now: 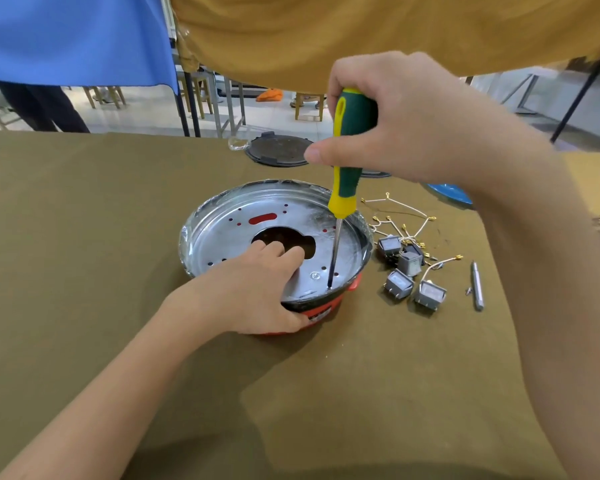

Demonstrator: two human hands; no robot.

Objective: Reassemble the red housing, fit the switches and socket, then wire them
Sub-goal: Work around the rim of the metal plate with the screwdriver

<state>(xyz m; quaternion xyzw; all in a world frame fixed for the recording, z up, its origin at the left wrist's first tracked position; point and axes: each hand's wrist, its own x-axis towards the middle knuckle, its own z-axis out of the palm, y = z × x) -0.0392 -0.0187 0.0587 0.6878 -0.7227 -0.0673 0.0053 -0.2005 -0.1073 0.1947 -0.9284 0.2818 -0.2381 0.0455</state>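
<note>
My right hand (388,123) grips the screwdriver (343,174), tip at a plate screw; my left hand (257,289) clasps the red housing (321,308) mid-table. Housing fastening underway, I judge; switches (400,268) and wires (409,220) lie loose beside it.

Open olive tablecloth (84,237) lies from six to nine o'clock of the red housing (312,311). At three o'clock, rocker switches (399,284), tangled wires (406,220) and a loose screwdriver bit (477,285) crowd the way. At twelve, a dark round lid (278,150) sits near the table's far edge.
</note>
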